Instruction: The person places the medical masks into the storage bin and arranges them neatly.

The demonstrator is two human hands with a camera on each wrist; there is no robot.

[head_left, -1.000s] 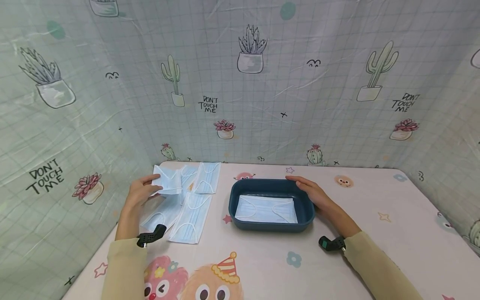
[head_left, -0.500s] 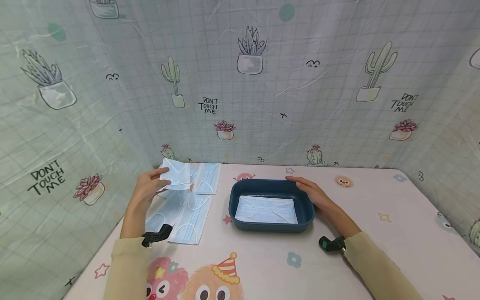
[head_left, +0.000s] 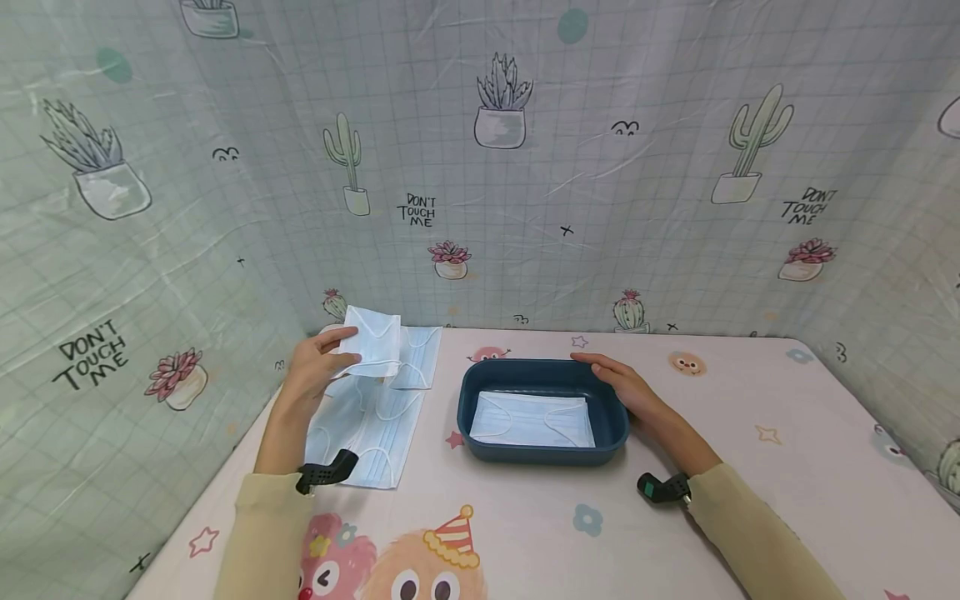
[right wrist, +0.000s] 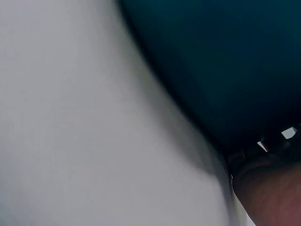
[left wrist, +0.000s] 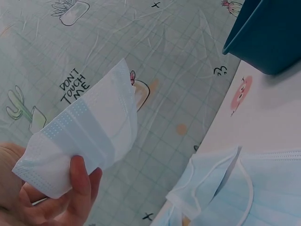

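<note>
Pale-blue mask [head_left: 372, 343] pinched along one edge between thumb and fingers of left hand [head_left: 311, 367], at ten o'clock from box [head_left: 540, 453]. Shifted toward two o'clock over the past second: apparently separated from loose masks [head_left: 390, 442] on bench [head_left: 517, 542], nearer box. Right hand [head_left: 628, 388] unmoved at box's two o'clock, fingers extended along rim; cannot tell thumb's grip. Another mask [head_left: 525, 419] flat inside.

In the head view the light is soft and even; faint shine follows the creases of the sheet [head_left: 480, 187]; the left wrist view is dimmer and greyish; in the right wrist view the container [right wrist: 216, 66] is very dark and blurred, its soft shadow falling on the bench [right wrist: 70, 122].
</note>
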